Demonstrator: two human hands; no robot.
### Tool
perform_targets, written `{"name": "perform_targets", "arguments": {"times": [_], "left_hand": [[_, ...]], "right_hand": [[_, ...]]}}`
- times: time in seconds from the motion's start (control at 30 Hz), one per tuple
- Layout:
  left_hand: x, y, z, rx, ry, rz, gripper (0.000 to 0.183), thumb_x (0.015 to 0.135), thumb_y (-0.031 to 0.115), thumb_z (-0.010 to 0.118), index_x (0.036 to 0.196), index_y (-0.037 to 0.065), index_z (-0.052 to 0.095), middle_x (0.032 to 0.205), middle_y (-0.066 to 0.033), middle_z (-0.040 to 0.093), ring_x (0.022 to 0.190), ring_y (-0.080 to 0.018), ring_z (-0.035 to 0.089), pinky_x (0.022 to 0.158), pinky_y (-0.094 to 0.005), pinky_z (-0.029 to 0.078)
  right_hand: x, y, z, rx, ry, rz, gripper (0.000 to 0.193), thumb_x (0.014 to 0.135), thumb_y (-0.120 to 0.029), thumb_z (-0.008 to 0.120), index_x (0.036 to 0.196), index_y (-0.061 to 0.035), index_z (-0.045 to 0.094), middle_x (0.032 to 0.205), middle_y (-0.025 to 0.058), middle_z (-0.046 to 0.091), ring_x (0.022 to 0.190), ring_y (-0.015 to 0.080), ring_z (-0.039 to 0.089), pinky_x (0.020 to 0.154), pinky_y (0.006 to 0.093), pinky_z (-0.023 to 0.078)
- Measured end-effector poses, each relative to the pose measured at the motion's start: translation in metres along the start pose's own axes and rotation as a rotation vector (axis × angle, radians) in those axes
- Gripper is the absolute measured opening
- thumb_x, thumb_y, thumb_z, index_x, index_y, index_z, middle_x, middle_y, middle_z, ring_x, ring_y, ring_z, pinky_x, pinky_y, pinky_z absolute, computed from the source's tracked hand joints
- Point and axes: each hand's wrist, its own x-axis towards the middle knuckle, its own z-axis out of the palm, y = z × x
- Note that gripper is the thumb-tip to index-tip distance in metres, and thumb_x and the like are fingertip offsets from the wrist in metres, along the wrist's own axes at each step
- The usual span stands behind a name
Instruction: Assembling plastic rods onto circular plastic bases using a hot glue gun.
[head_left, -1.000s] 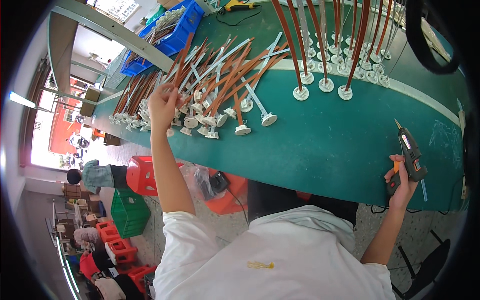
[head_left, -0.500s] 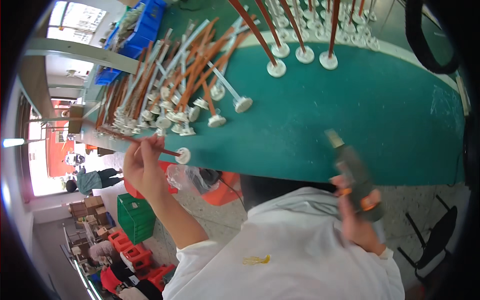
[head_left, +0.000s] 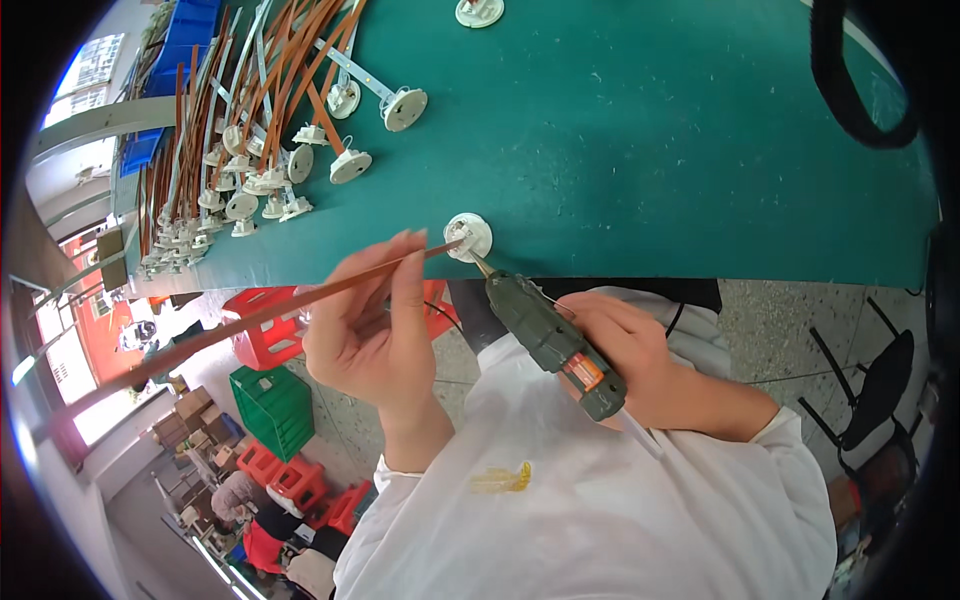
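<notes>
My left hand (head_left: pixel 375 320) pinches a long, thin brown strip (head_left: pixel 260 315) between thumb and fingertips. The strip slants from the lower left up to a round white cap (head_left: pixel 482 232) at its end, by the table's near edge. In my right hand (head_left: pixel 635 350) is a dark green glue gun (head_left: pixel 530 315) with an orange part; a pale glue stick (head_left: pixel 638 434) sticks out of its back. The gun's nozzle (head_left: pixel 483 266) is at the cap's lower edge; whether it touches is too small to tell.
A heap of similar brown and silvery strips with white caps (head_left: pixel 265 180) lies at the left of the green table (head_left: pixel 650 150). Another white cap (head_left: pixel 480 10) stands at the far edge of view. Below are red stools (head_left: pixel 265 340), a green crate (head_left: pixel 275 410) and a black chair (head_left: pixel 870 390).
My left hand has brought the strip and its cap to the right. The glue gun has swung left and its nozzle has come to the cap. The view has shifted toward the near edge.
</notes>
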Motion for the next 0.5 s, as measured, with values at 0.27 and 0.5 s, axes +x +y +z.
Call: {"name": "perform_targets", "arguments": {"times": [0.27,0.5], "left_hand": [[-0.0047,-0.006,0.0047,0.185,-0.066,0.035,0.015,0.076,-0.015,0.072,0.089,-0.011,0.068,0.081,-0.0176,0.072,0.075,-0.0195,0.072,0.069,-0.0261,0.058],[-0.0017,-0.0031,0.0014,0.229,-0.106,0.041,0.016,0.075,-0.014,0.073,0.089,-0.01,0.068,0.079,-0.016,0.072,0.071,-0.0174,0.071,0.068,-0.0248,0.057]], "right_hand": [[0.0031,0.0036,0.0023,-0.008,-0.004,0.038,0.028,0.064,-0.003,0.072,0.087,0.0047,0.058,0.088,0.0198,0.06,0.081,0.0347,0.062,0.068,0.0381,0.052],[0.0033,0.0091,0.0042,-0.036,0.002,0.025,0.026,0.061,-0.001,0.072,0.083,0.0023,0.057,0.082,0.0157,0.06,0.072,0.0306,0.061,0.061,0.0358,0.05]]}}
